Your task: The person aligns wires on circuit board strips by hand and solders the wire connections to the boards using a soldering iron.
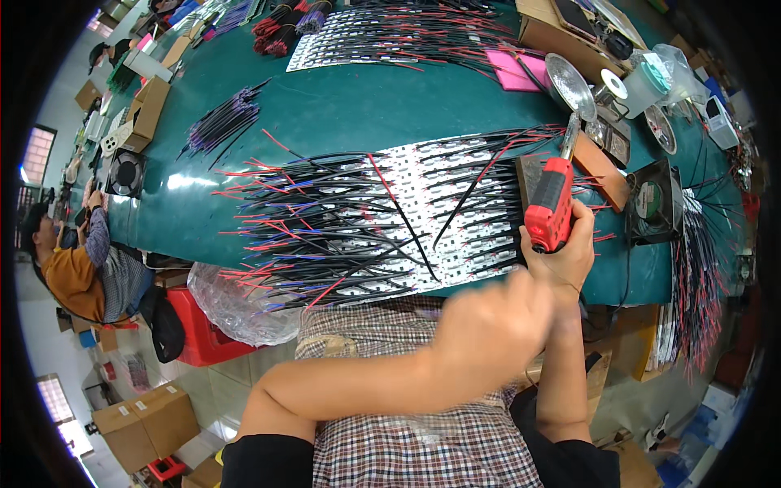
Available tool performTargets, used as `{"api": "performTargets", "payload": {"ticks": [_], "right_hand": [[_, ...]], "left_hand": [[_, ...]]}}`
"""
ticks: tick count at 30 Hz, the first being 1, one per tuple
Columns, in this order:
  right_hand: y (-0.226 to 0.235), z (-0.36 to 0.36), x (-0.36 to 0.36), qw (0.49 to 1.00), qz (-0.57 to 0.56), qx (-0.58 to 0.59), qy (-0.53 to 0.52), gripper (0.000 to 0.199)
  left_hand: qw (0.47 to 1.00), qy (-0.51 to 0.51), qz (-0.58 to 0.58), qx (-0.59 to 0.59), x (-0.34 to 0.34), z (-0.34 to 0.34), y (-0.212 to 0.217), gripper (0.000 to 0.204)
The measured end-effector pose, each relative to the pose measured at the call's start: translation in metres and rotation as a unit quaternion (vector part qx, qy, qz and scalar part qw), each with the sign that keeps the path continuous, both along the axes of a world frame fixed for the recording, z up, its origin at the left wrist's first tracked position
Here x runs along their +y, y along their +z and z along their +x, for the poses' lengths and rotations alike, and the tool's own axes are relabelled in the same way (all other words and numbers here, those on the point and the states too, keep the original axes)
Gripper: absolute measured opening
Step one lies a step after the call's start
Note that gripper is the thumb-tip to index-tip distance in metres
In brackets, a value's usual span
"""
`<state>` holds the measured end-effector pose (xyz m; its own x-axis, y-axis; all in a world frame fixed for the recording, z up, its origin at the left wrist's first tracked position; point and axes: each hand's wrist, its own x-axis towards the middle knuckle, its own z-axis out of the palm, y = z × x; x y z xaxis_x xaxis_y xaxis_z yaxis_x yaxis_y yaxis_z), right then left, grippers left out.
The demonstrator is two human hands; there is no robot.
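My right hand (574, 259) is wrapped around the handle of a red and black soldering gun (550, 203), its metal nose pointing away from me. Below the gun, at the right of the green table, lies a wide white panel of circuit boards (419, 195). Rows of black wires (317, 211) with red and blue ends stick out from both sides of it. Two loose black wires with red ends (403, 213) lie across the panel. My left hand (496, 325) is held in front of my right wrist, off the panel; motion smears its fingers.
A small fan (656, 202) and an orange-brown block (600, 172) stand right of the panel. Behind are metal dishes (571, 86) and a solder spool (612, 84). A purple-black wire bundle (224, 122) lies far left. Another person (77, 260) sits at the left.
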<state>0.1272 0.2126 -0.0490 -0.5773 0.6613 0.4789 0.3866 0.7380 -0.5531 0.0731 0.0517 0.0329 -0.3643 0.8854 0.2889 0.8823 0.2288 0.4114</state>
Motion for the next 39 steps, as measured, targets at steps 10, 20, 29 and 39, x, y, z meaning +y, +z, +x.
{"api": "performTargets", "payload": {"ticks": [10, 20, 29, 39], "right_hand": [[0.005, 0.000, -0.003, 1.000, -0.023, -0.012, 0.001, 0.065], [0.003, 0.002, -0.004, 1.000, -0.008, -0.006, 0.010, 0.066], [0.007, 0.001, -0.005, 0.999, 0.008, 0.016, 0.036, 0.063], [-0.002, 0.009, 0.000, 0.997, 0.030, 0.065, 0.025, 0.060]], "left_hand": [[0.977, 0.176, -0.097, 0.067, -0.061, -0.063, -0.063, 0.021], [0.960, 0.231, -0.159, 0.015, -0.103, -0.063, -0.009, 0.034], [0.995, 0.069, -0.056, 0.042, -0.037, -0.040, 0.018, 0.020], [0.992, 0.104, -0.048, 0.048, -0.023, -0.079, -0.077, 0.053]]}}
